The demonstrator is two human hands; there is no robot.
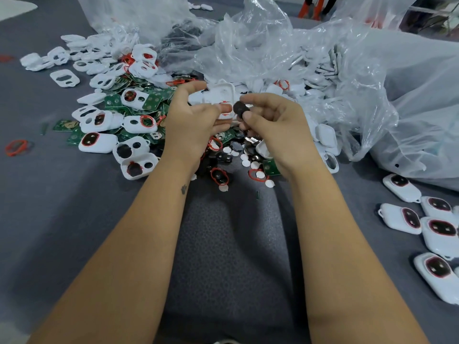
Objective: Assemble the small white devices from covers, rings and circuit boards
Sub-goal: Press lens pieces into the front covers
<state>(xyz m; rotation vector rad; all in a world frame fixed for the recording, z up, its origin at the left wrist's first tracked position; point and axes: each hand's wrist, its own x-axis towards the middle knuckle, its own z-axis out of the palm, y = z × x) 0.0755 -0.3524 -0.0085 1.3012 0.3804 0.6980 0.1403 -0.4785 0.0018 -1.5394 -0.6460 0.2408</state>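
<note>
White rounded-rectangular plastic cover point(221, 95) is held above the parts heap, hollow side toward camera, long axis approx. upright and tipped slightly left; left hand point(192, 120) grips it w/ thumb and fingers curled round its lower end. Right hand point(273, 122) pinches small dark round disc point(240, 108) btwn thumb and forefinger, just beside cover's lower right edge. Below: green circuit boards point(154, 100), red rubber rings point(16, 147) on grey mat point(62, 219); assembled white units point(422, 224) at right, clear plastic bags point(372, 83) behind.

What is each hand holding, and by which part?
The left hand grips a white cover along its near edge. The right hand pinches a dark round disc by its rim.
</note>
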